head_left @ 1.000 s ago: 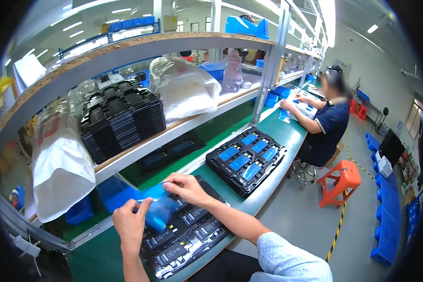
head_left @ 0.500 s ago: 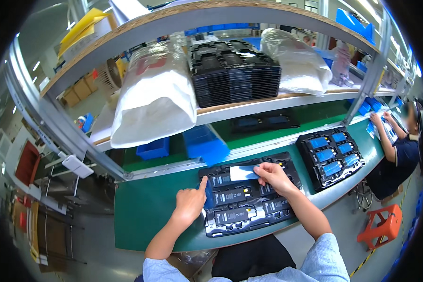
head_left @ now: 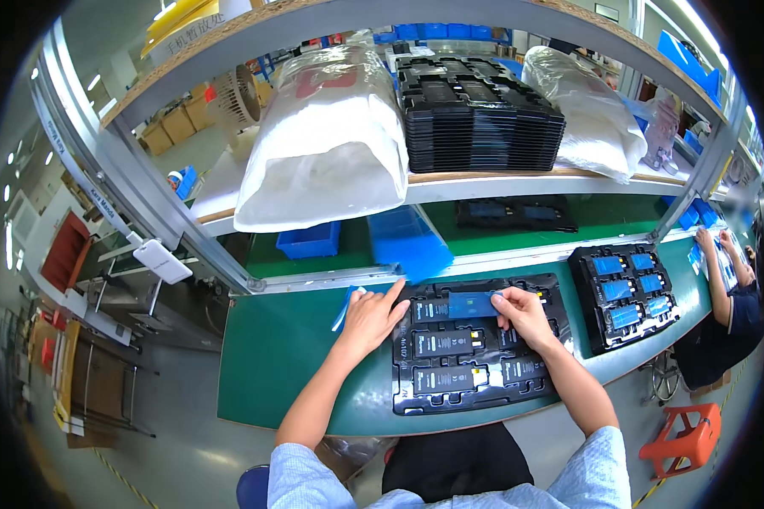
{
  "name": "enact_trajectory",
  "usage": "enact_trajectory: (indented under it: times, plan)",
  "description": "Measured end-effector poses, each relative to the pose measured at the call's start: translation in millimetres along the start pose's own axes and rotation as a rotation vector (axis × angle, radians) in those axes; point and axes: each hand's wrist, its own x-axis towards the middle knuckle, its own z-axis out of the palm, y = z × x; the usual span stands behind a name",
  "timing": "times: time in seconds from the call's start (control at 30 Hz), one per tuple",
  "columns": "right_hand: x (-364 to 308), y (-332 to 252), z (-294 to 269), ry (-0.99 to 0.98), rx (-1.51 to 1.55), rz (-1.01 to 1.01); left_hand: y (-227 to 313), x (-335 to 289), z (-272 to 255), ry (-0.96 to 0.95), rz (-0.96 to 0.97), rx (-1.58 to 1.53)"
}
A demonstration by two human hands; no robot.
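A long green work mat [head_left: 289, 356] fills the lower middle of the frame, under a metal shelf rack [head_left: 144, 195] that carries a big white plastic bag [head_left: 323, 161] at upper centre-left and a tall stack of empty black trays [head_left: 475, 110] at upper centre. On the mat at centre lies a black moulded tray [head_left: 471, 356] of dark flat rectangular cells; a second tray of blue-covered cells [head_left: 628, 293] sits to its right.

The left hand [head_left: 369, 318] rests at the tray's upper left corner, fingers loosely together and the forefinger stretched out onto the rim. The right hand [head_left: 525, 316] pinches one end of a thin blue rectangular film strip [head_left: 474, 304] between thumb and fingertips, holding it over the tray's top row.

As I judge it, the strip, gripped at one end only, could sag or twist and land skewed across a cell. The left hand pins just one corner, so a pull could slide the tray on the mat. The tray's near edge lies close to the bench edge, so a shove could tip it off.
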Motion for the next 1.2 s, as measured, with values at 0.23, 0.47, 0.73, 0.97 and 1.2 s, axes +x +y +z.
enact_trajectory:
  times: [0.23,0.47,0.73,0.97,1.2]
  plan:
    - [1,-6,-9,-0.083,-0.075,0.041,3,-1,-5,-0.131,-0.098,-0.223]
    - [3,-34,14,-0.16,-0.152,0.204,12,-23,-28,-0.137,-0.033,-0.165]
    - [0,-21,49,-0.117,-0.177,0.238,16,-31,-29,0.007,0.137,-0.237]
    - [1,-26,53,-0.09,-0.308,0.233,16,-30,-29,-0.014,0.152,-0.237]
    - [2,-30,57,-0.088,-0.345,0.212,15,-30,-25,0.002,0.158,-0.255]
